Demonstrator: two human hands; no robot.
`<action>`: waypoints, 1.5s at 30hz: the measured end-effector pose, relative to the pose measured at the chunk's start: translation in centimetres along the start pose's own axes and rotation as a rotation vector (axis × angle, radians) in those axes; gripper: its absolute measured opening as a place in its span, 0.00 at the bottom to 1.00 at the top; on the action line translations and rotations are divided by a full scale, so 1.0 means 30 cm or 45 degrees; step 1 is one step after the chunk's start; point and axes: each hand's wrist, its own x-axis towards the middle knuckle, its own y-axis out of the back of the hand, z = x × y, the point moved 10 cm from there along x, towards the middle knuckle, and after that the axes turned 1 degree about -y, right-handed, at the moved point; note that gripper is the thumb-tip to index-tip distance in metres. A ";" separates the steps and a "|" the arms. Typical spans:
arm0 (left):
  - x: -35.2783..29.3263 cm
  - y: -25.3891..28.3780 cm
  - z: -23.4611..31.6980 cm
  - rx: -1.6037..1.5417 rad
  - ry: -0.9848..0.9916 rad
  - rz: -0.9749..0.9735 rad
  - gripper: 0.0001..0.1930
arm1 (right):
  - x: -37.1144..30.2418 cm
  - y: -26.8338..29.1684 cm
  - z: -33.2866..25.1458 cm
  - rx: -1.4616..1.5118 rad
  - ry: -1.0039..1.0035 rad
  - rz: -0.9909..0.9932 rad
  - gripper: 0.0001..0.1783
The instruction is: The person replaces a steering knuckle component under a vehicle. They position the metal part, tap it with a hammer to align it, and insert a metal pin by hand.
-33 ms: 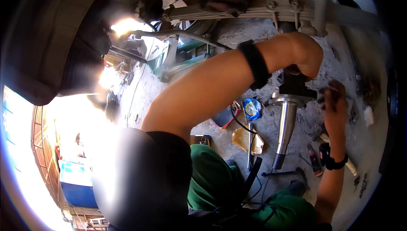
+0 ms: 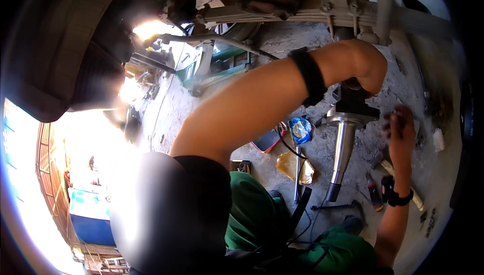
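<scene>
"Spindle [image 2: 340, 156], right of centre: how does it stand?"

"Its flange [image 2: 348, 118] is uppermost; the bright shaft slants down to a dark end [image 2: 333, 193] above the grey floor [image 2: 322, 149]. A dark body [image 2: 349, 103] adjoins the flange on its upper side. Whether that body is fastened to anything cannot be told."

"And the hands?"

"The left hand [image 2: 372, 68], upper right of the frame, bends sharply over the dark body. Its fingers are mostly hidden, so the grip cannot be told. The right hand [image 2: 401, 128] lies just beside the flange's right edge, its fingers a little apart and apparently holding nothing; contact cannot be made out."

"Which faults might arise?"

"If the left hand alone steadied the part, a slackened hold could let the spindle swing or drop, and the sharply bent wrist would resist poorly. Fingers of the right hand, so near the flange, could then be struck or pinched. A falling dark end might damage itself on the floor, or hit the metal rod [image 2: 297, 189] or the wooden-handled tool [image 2: 387, 167] lying nearby. The black cable [image 2: 289, 147], left of the shaft, could snag a passing arm."
</scene>
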 end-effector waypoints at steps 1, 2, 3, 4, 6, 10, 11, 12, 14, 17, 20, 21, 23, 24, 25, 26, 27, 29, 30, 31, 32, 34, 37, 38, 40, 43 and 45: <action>0.008 -0.003 -0.004 0.005 0.008 -0.006 0.16 | -0.025 0.049 0.111 0.072 -0.102 -0.008 0.19; 0.049 0.001 0.002 0.013 -0.027 0.010 0.16 | -0.068 0.130 0.213 0.006 -0.311 0.046 0.20; 0.048 -0.009 -0.010 0.017 0.002 -0.018 0.17 | -0.139 0.152 0.317 -0.009 -0.535 0.046 0.21; 0.077 0.011 0.015 0.049 -0.051 0.001 0.17 | -0.203 0.243 0.419 0.031 -0.661 0.110 0.22; 0.074 0.000 0.017 0.092 -0.065 -0.029 0.18 | -0.358 0.305 0.620 0.132 -0.879 0.134 0.24; 0.112 -0.046 0.001 0.153 -0.099 -0.042 0.20 | -0.627 0.475 0.866 0.367 -1.243 0.253 0.25; 0.126 -0.025 0.021 0.161 -0.128 -0.015 0.20 | -0.658 0.554 0.881 0.413 -1.229 0.394 0.26; 0.109 -0.037 0.009 0.158 -0.101 -0.046 0.21 | -0.697 0.546 0.922 0.489 -1.254 0.469 0.26; 0.085 -0.053 -0.007 0.159 -0.080 -0.050 0.21 | -0.745 0.538 0.975 0.594 -1.320 0.544 0.26; 0.136 -0.067 -0.033 0.212 -0.127 0.034 0.19 | -0.760 0.538 0.973 0.667 -1.330 0.601 0.25; 0.045 0.023 0.013 0.196 -0.047 0.073 0.23 | -0.710 0.488 0.803 0.741 -1.045 0.803 0.25; -0.014 0.046 0.028 0.194 -0.034 0.046 0.21 | -0.713 0.478 0.858 0.788 -1.092 0.801 0.24; -0.050 -0.004 -0.023 0.166 -0.110 0.068 0.17 | -0.715 0.540 0.929 0.764 -1.228 0.821 0.24; -0.010 -0.007 -0.005 0.191 -0.148 0.050 0.16 | -0.729 0.578 0.953 0.793 -1.254 0.861 0.24; 0.042 -0.021 0.018 0.247 -0.214 0.020 0.14 | -0.745 0.598 0.975 0.819 -1.279 0.909 0.23; 0.065 -0.051 0.024 0.349 -0.295 -0.036 0.13 | -0.733 0.575 0.950 0.819 -1.256 0.912 0.21; 0.060 -0.073 0.061 0.590 -0.502 -0.088 0.12 | -0.704 0.566 0.912 0.821 -1.211 0.907 0.19; 0.145 -0.129 0.113 0.745 -0.848 0.024 0.11 | -0.757 0.703 0.905 0.698 -1.239 1.027 0.18; 0.172 -0.043 0.059 -0.076 -0.100 -0.006 0.11 | -0.808 0.770 0.903 0.677 -1.257 1.090 0.18; 0.066 0.009 0.033 0.055 -0.087 0.143 0.11 | -0.725 0.669 0.863 0.723 -1.261 1.054 0.19; 0.082 0.004 0.077 0.027 -0.078 0.109 0.11 | -0.756 0.676 0.869 0.722 -1.359 1.094 0.20; -0.060 0.062 0.022 0.046 0.110 0.081 0.10 | -0.624 0.523 0.872 0.733 -1.377 0.970 0.20; 0.047 0.008 0.007 -0.028 -0.009 0.109 0.11 | -0.671 0.642 0.898 0.612 -1.219 1.059 0.20; 0.045 0.003 -0.011 -0.026 -0.012 0.117 0.11 | -0.683 0.651 0.947 0.587 -1.256 1.016 0.20; 0.036 0.006 -0.026 -0.011 -0.013 0.134 0.11 | -0.698 0.651 0.960 0.437 -1.319 0.923 0.22; 0.028 0.022 -0.003 -0.004 0.036 0.131 0.11 | -0.580 0.616 0.804 -0.172 -1.069 0.596 0.21; 0.026 0.018 -0.023 -0.050 0.121 0.087 0.12 | -0.485 0.575 0.681 -0.613 -0.698 0.437 0.20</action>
